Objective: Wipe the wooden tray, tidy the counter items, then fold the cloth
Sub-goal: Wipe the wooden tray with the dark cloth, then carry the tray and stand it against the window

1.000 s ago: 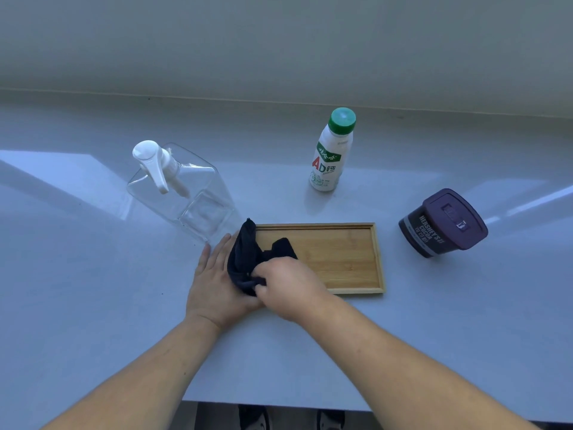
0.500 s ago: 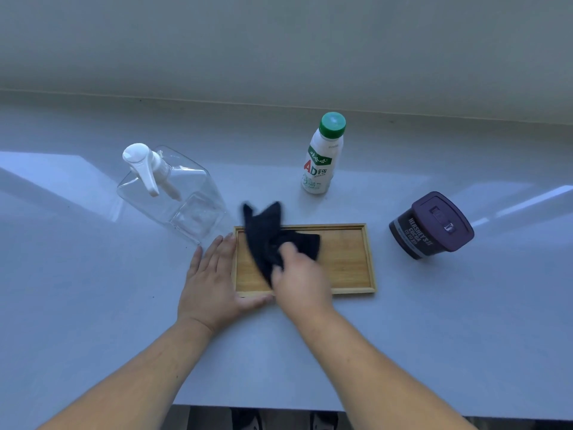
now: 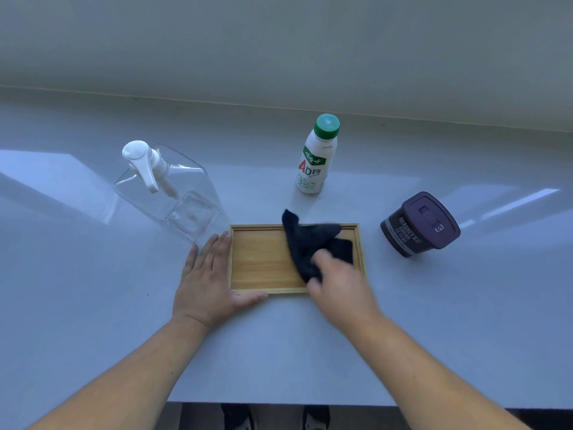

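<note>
A shallow wooden tray [image 3: 260,259] lies on the pale counter in front of me. A dark navy cloth [image 3: 310,243] is crumpled over the tray's right half, one corner sticking out past the far rim. My right hand [image 3: 338,283] grips the cloth and presses it onto the tray near the right end. My left hand [image 3: 210,280] lies flat on the counter against the tray's left edge, fingers spread, thumb along the near rim.
A clear spray bottle [image 3: 167,190] with a white trigger stands to the far left of the tray. Behind the tray stands a white drink bottle [image 3: 314,156] with a green cap. A dark cocoa tub [image 3: 418,225] sits at the right. The counter's front edge [image 3: 279,404] runs close below.
My right hand has swept the cloth from the tray's left end across to its right end. My left hand has stayed against the left edge.
</note>
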Tool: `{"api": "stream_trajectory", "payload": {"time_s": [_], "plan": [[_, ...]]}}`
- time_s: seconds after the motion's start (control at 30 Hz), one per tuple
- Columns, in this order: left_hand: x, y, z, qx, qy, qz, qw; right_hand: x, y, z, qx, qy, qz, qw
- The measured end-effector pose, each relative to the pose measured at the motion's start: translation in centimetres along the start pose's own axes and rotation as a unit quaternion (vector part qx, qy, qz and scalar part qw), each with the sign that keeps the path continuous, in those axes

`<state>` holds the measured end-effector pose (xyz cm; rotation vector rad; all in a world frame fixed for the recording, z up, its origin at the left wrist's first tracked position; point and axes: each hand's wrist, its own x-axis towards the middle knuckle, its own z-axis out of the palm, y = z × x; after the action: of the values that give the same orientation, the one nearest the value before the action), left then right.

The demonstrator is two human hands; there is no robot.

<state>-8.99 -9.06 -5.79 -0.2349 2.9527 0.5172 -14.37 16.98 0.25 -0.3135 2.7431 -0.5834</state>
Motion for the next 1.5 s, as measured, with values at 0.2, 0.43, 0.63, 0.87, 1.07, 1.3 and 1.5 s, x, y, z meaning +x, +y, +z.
{"api": "stream_trajectory", "payload": {"time_s": [0.2,0.43,0.63,0.87,1.07,1.3,1.5], "plan": [[0.0,-0.2,-0.8,-0.025,0.003,0.031,0.999,-7.3,-1.3,3.8,-0.073,-0.091,-0.223,0.968],[-1.6,1.2,-3.6,-0.076,-0.027,-0.069,0.994,-8.1,-0.1,1.0,0.026,-0.173,-0.110,0.978],[-0.8,3.8,-4.2,-0.146,-0.063,-0.204,0.966,-1.1,3.7,-2.7,0.136,0.033,0.263,0.954],[-0.2,4.1,-4.8,-0.246,-0.072,-0.253,0.933,1.1,3.0,-3.4,0.257,0.005,0.300,0.919],[-2.8,4.5,-6.8,-0.292,-0.066,-0.224,0.928,-1.8,2.8,-4.8,0.272,0.032,0.264,0.925],[-4.9,6.9,-9.0,-0.324,-0.080,-0.162,0.929,-6.9,3.7,-6.1,0.329,0.094,0.293,0.893],[-5.1,10.7,-8.6,-0.323,-0.128,-0.094,0.933,-11.5,6.6,-7.6,0.335,0.152,0.332,0.869]]}}
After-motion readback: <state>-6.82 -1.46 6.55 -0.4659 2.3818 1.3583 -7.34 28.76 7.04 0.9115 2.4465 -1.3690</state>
